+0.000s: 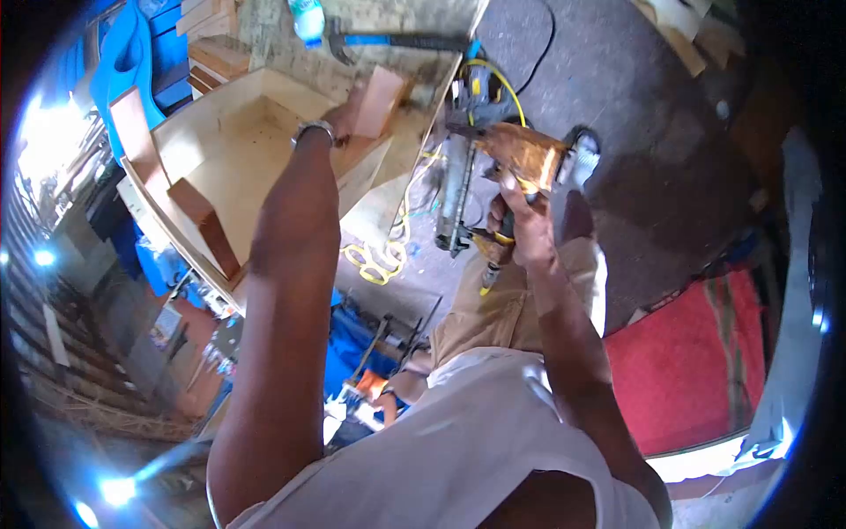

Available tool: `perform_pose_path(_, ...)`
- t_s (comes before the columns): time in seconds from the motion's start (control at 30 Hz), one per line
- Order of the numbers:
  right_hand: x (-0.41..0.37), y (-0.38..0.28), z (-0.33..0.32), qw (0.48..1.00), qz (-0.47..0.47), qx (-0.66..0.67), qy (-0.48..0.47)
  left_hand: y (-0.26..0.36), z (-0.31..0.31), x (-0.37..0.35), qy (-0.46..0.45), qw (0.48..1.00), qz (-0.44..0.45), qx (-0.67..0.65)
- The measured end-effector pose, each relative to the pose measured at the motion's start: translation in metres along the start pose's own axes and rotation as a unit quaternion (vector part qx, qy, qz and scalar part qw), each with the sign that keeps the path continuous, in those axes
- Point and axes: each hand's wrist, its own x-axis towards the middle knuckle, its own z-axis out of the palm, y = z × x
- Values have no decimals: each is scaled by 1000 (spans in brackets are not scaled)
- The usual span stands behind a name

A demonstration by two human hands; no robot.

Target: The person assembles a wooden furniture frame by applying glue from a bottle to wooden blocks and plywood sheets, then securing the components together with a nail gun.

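Observation:
My left hand, with a bracelet at the wrist, is closed on a pale wooden block at the near right side of a shallow plywood box. Its fingers are partly hidden and slightly blurred. More wooden blocks stand along the box's left rim, including a reddish-brown block. My right hand wraps round the handle of a nail gun with a worn copper-coloured body. The nail gun's long magazine points toward the workbench, apart from the box.
A hammer with a blue handle and a water bottle lie on the worktable. Yellow hose coils below its edge. A blue plastic chair stands left; red carpet lies right. Another person's arm shows below.

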Motion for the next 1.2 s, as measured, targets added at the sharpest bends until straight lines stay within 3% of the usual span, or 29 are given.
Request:
perform_pose_path(0.1, 14, 60, 12, 990, 90, 105, -5, 1, 4, -10, -27, 999, -11, -37)
perform_pose_path(0.2, 30, 114, 29, 972, 135, 193, -11, 15, 9, -30, 29, 999, -2, -24)
perform_pose_path(0.3, 40, 148, 43, 961, 153, 229, -22, 5, 1, -3, -73, 994, -83, -9)
perform_pose_path(0.33, 41, 153, 48, 958, 155, 240, -21, -1, 0, 3, -84, 993, -74, -29)
perform_pose_path(0.43, 43, 158, 52, 951, 172, 256, -29, 0, 4, 8, -29, 996, -82, -25)
perform_pose_path(0.63, 48, 172, 54, 946, 177, 271, -33, -1, 1, 10, -54, 993, -94, -40)
perform_pose_path(1.2, 56, 181, 57, 932, 175, 316, -34, 6, 15, -1, -18, 996, -79, -48)
